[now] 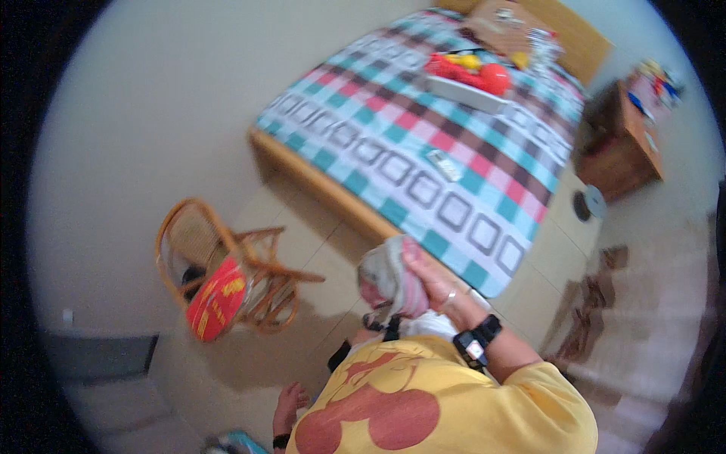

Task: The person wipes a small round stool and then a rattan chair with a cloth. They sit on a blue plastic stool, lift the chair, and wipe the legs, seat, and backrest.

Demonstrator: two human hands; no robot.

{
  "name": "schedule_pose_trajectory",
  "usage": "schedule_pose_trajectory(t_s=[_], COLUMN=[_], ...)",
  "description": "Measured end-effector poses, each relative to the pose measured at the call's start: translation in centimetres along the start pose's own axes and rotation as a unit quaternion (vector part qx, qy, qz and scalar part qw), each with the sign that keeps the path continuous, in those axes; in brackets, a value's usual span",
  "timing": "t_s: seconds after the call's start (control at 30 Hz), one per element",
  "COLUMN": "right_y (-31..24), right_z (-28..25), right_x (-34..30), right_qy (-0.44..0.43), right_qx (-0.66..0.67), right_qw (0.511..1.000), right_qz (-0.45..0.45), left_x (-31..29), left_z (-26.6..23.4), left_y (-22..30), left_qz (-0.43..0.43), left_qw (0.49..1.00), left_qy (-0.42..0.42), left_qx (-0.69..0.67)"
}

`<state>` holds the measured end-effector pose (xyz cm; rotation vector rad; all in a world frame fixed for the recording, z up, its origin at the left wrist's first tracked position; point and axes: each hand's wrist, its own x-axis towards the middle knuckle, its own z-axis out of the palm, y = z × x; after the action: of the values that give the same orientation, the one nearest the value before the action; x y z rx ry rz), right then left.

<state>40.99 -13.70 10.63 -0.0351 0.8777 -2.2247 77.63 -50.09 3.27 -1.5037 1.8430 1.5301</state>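
In my right hand (429, 281) is a soft, crumpled bundle of grey and pink cloth (393, 281) with a dark strap trailing below it. My fingers wrap round its right side, in front of my yellow shirt, near the foot of the bed. What kind of article it is, I cannot make out. Lower and to the left hangs my left hand (291, 399), away from the bundle, with its fingers loosely bent apart and nothing visible in them.
A bed with a checked sheet (393, 163) carries a white tray (467, 92) of red and yellow things and a remote control (445, 165). At left stands a rattan chair (253, 261) with a red fan-shaped piece (217, 303). A wooden cabinet (624, 144) stands at right.
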Motion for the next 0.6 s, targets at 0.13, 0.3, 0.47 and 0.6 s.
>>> schedule_pose_trajectory(t_s=[0.13,0.3,0.47,0.6], right_y=[0.7,-0.2,-1.0,-0.1], right_z=[0.2,2.7,4.7,5.3], right_x=[-0.3,-0.3,-0.6,-1.0], right_qy=[0.013,0.055,0.054,0.026], right_qx=[0.089,0.014,-0.031,-0.093], right_qw=[0.992,0.996,0.992,0.984], right_qz=[0.089,0.072,0.11,0.153], left_x=[-4.6,-10.9,-15.2,-14.5], left_z=[-4.7,-9.2,-9.5,-11.3], left_y=[-9.4,-16.0,-20.8,-23.4], left_qz=[-0.003,-0.055,-0.031,-0.061], left_qw=[0.984,0.955,0.993,0.998], left_qy=[0.088,0.23,0.092,0.015], left_qx=[-0.156,-0.18,0.062,0.029])
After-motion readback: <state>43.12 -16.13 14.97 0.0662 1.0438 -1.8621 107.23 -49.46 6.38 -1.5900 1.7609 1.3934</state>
